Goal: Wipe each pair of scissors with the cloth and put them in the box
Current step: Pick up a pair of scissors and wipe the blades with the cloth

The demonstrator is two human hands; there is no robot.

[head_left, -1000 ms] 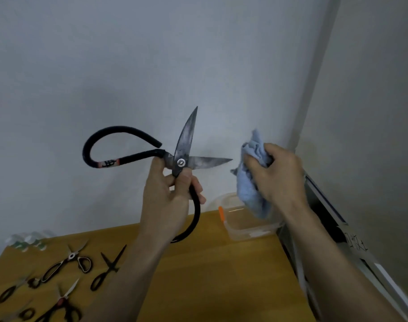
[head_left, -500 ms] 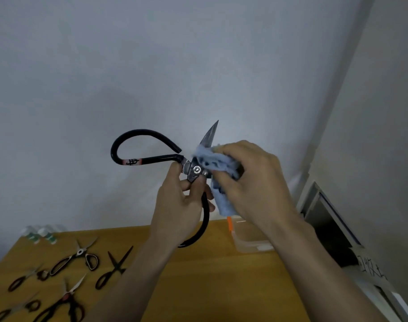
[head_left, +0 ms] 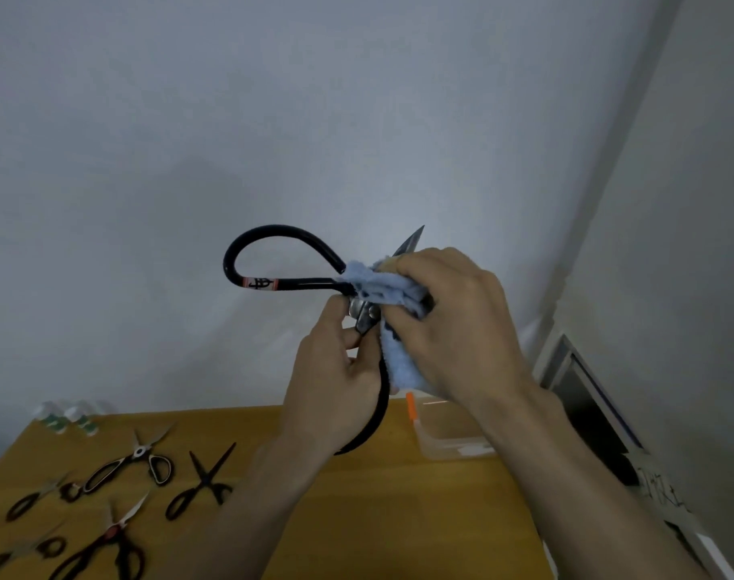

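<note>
While the left hand grips the large black-handled scissors in the air above the table, its fingers curl round the lower handle loop just below the pivot, with the thumb tip beside the rivet. The right hand holds the blue cloth, fingers curled over it and pressing it onto the blades, so the cloth lies between those fingers and the steel. One blade tip shows above the right fingers, pointing up and to the right; the upper handle loop reaches out to the left. The other blade is hidden by the cloth. Behind the right forearm, near the table's far right corner, sits the clear box with an orange clip. Several other scissors lie spread near the table's left edge, and small white bottles stand at its far left corner.
</note>
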